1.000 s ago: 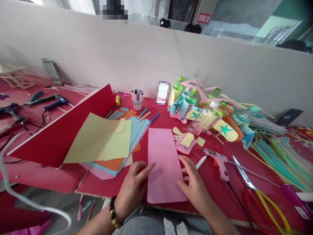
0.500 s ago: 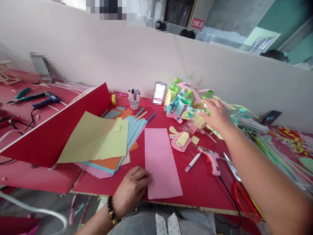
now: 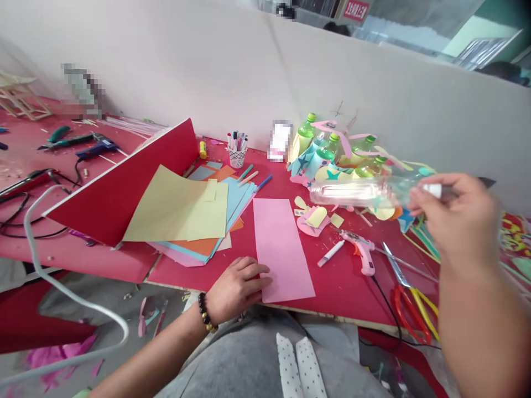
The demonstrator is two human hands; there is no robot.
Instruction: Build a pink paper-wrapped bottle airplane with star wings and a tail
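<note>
My right hand [image 3: 456, 204] grips a clear plastic bottle [image 3: 357, 192] near its white cap. The bottle is held sideways above the table, its base pointing left. My left hand [image 3: 238, 290] rests on the lower left edge of a pink paper sheet [image 3: 284, 249], fingers apart, thumb hidden. Below the bottle lie small pink and yellow paper cut-outs [image 3: 316, 220]. A pink glue gun [image 3: 360, 249] and a white marker [image 3: 331, 254] are to the right of the sheet. Behind the bottle stand several decorated green-capped bottles [image 3: 331, 148].
Left of the pink sheet is a stack of coloured paper topped by a yellow sheet [image 3: 174, 207], beside a red upright board [image 3: 124, 190]. A pen cup [image 3: 237, 157] and a phone [image 3: 280, 141] stand at the back. Scissors [image 3: 404, 290] lie at right.
My right hand has lifted the clear bottle from in front of the decorated bottles and drawn it to the right. My left hand stays at the pink sheet. The camera view has shifted.
</note>
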